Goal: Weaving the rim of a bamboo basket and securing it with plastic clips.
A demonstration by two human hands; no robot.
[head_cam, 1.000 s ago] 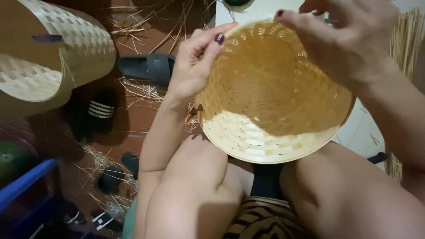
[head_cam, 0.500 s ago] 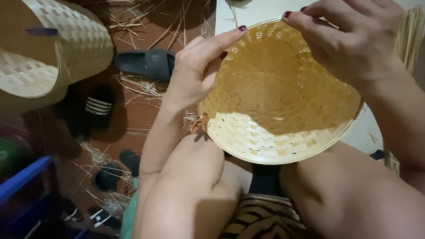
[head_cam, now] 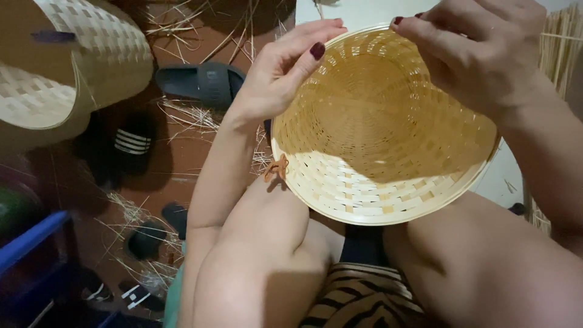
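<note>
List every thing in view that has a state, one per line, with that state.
Woven basket: tilted on the knees, open side to the camera, empty.
Left hand: gripping the rim's upper left.
Right hand: fingers pinching the top rim.
Second woven basket: lying on its side on the floor.
Black sandal: on the floor, not worn.
Straw strips: scattered loose.

Round, shallow basket of pale woven straw strips (head_cam: 376, 158), open side facing the camera, tilted with far rim at 12 o'clock. Inner weave is tight and golden; near rim at 6 o'clock is lighter, with small gaps.
</note>
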